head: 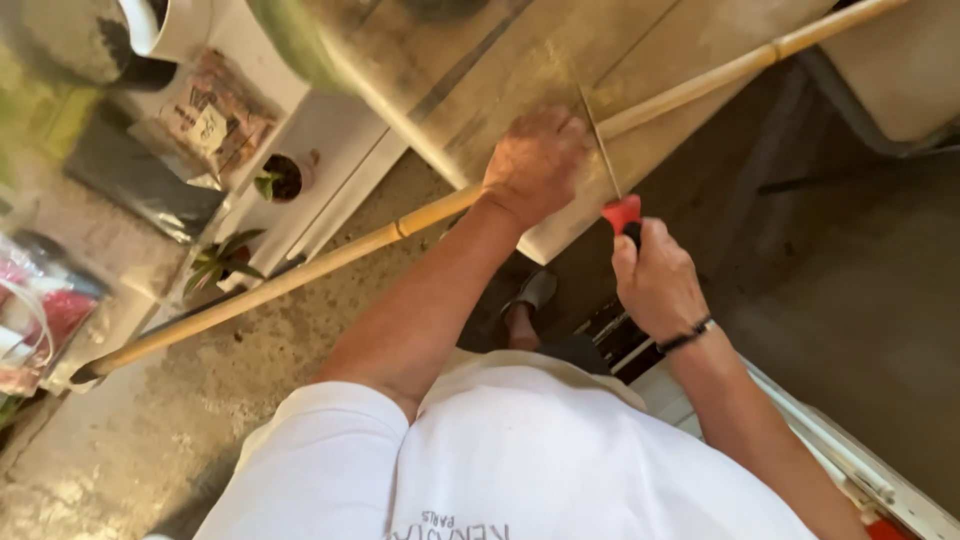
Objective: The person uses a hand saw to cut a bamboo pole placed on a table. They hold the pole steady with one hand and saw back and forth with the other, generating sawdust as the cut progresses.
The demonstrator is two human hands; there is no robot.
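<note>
White shirt (520,450) fills the bottom of the view, and both bare arms reach out from it over a worn wooden bench (520,60). Left hand (535,160) presses flat and closed down over a long bamboo pole (300,275), pinning it against the edge of the bench; whether the fingers wrap fully round the pole cannot be told from above. Right hand (655,280), with a dark wristband just behind it, is clamped round the red-and-black handle of a small saw (615,195), whose thin blade runs away from the hand and crosses the pole just beside the left hand's knuckles.

The pole lies slantwise: one long stretch hangs off the bench out past the left hand toward the concrete floor (250,400), the other runs on beyond the blade across the bench top. As a judgement, the cut is under way but not through: the pole reads as one unbroken length on both sides of the blade, no severed piece lies nearby, and how deep the blade has bitten is too small to see. What is left seems to be the rest of the sawing at that spot.

Beyond the left hand, to its outer side, stand a white shelf (330,150) with a small potted plant (282,178) and some packets (215,115). Below, between the arms, a foot in a sandal (530,300) rests on the floor
</note>
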